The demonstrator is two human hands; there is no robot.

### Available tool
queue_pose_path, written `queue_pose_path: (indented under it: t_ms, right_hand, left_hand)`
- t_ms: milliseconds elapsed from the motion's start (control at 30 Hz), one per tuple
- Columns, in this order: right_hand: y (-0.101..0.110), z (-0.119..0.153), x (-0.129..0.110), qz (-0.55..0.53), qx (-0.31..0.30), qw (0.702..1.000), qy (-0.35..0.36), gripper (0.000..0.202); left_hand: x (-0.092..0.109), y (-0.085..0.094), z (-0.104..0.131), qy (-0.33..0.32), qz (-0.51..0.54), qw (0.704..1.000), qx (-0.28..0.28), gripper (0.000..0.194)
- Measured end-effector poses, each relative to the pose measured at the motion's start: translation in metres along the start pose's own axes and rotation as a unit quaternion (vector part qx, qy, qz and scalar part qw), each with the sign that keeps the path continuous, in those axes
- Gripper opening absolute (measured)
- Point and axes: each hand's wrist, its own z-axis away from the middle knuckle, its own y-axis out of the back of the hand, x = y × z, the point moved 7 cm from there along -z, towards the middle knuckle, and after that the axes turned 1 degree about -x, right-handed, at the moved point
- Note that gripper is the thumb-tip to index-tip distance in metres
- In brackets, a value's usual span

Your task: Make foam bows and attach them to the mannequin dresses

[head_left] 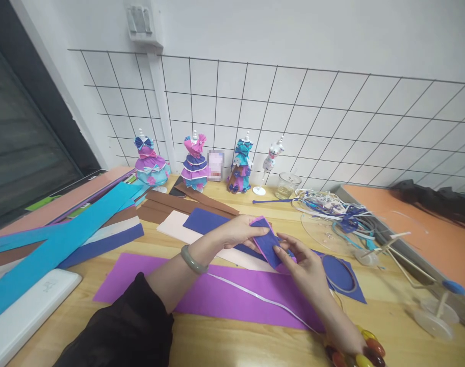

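Head view: the left hand [240,232], with a pale green bangle [191,262] at the wrist and a sheer black sleeve [125,321] on the forearm, is closed in a pinch, its thumb laid flat on a small folded piece of dark blue fabric with purple-pink edges [268,245]. The right hand [304,261], with a bracelet of large red, yellow and dark beads [372,346], has its fingers bent and pinches the lower right part of the same piece between thumb and fingertips. The folded piece is held tilted between the hands, above the light wooden table [202,344]. Below the forearms lies a long purple fabric strip [135,275], crossed by a narrow white ribbon [251,292]. Beyond the left hand, a dark blue strip [207,221] overlaps a pale pink strip [173,228]; brown strips [156,208] lie farther back. Just beside the right hand, a round hoop [355,281] rests on a dark blue fabric sheet [358,295]. Bright turquoise strips [79,229] are piled at left, and a tangled heap of ribbons [320,200] lies at right. Along the wall stand three miniature dress forms in layered fabric dresses [152,165] and one slimmer patterned form [273,158].
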Motion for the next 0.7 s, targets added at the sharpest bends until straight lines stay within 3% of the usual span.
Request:
queue_pose_path:
  t_ms: [367, 533, 700]
  right_hand:
    - [0.004, 0.0, 0.002, -0.018, 0.025, 0.999, 0.034, 0.039]
    - [-0.006, 0.002, -0.003, -0.051, -0.04, 0.998, 0.009, 0.043]
    - [-0.01, 0.004, -0.007, -0.07, -0.073, 0.995, -0.022, 0.032]
  left_hand:
    - [0.008, -0.011, 0.006, 0.0, -0.035, 0.999, -0.014, 0.031]
    - [0.013, -0.017, 0.01, 0.002, -0.05, 0.998, -0.024, 0.029]
    - [0.011, -0.014, 0.009, -0.007, -0.052, 0.998, -0.022, 0.028]
